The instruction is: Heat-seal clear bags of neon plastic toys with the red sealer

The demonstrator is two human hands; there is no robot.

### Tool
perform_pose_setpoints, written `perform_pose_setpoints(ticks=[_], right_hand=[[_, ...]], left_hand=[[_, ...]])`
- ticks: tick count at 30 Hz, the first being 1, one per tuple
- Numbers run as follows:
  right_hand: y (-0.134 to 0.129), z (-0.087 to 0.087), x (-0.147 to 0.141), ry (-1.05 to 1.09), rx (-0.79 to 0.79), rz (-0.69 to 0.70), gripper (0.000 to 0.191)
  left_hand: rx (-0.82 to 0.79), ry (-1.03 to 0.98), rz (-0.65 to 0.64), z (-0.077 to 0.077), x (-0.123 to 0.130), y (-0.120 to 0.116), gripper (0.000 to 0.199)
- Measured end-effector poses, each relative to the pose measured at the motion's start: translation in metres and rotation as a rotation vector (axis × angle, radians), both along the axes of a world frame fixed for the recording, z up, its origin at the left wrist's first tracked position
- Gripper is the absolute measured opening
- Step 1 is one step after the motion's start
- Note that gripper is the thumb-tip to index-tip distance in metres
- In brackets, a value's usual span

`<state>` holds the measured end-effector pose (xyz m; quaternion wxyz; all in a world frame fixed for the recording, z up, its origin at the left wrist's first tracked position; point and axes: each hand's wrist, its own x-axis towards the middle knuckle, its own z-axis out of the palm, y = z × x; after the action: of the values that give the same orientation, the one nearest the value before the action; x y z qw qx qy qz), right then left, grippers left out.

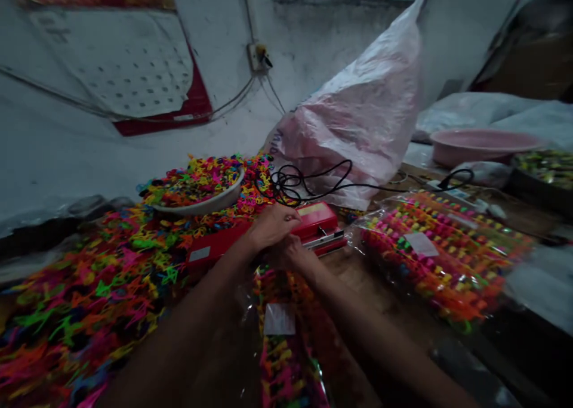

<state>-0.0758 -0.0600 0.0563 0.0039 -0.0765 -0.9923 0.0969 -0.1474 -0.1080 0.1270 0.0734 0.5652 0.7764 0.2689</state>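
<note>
My left hand is closed at the red impulse sealer, its fingers curled over toward the right; what they hold is hidden. Just below and touching it, my right hand is closed at the top end of a clear plastic bag. This bag is packed with rows of brightly coloured small plastic pieces and bears a white label. It stretches from the hands toward me, between my forearms. The sealer lies crosswise behind the bag, partly covered by the hands.
Loose coloured pieces are heaped at left around a full white basin. A second filled bag lies at right. Black cable coils behind the sealer, before a large translucent sack. A pink basin stands far right.
</note>
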Motion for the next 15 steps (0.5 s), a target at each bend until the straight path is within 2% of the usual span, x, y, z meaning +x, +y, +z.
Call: perform_pose_setpoints(ticks=[2,5,8,12,15], right_hand=[[0.000,-0.003,-0.006,-0.002,-0.006,0.002,0.039],[0.002,-0.009,-0.018,-0.036,-0.027,0.007,0.046],[0.006,-0.013,-0.028,-0.076,-0.063,0.047,0.050],[0.007,-0.011,-0.028,-0.091,-0.091,0.095,0.050],[0.006,-0.005,-0.021,-0.074,-0.081,0.057,0.044]], left_hand=[[-0.214,0.052,-0.183,-0.006,0.001,0.036,0.020],[-0.396,0.060,-0.276,-0.019,0.003,0.071,0.022],[-0.483,0.030,-0.271,-0.027,0.004,0.084,0.027],[-0.555,-0.072,-0.260,-0.033,0.004,0.088,0.031],[-0.486,-0.165,-0.142,-0.040,0.002,0.088,0.028]])
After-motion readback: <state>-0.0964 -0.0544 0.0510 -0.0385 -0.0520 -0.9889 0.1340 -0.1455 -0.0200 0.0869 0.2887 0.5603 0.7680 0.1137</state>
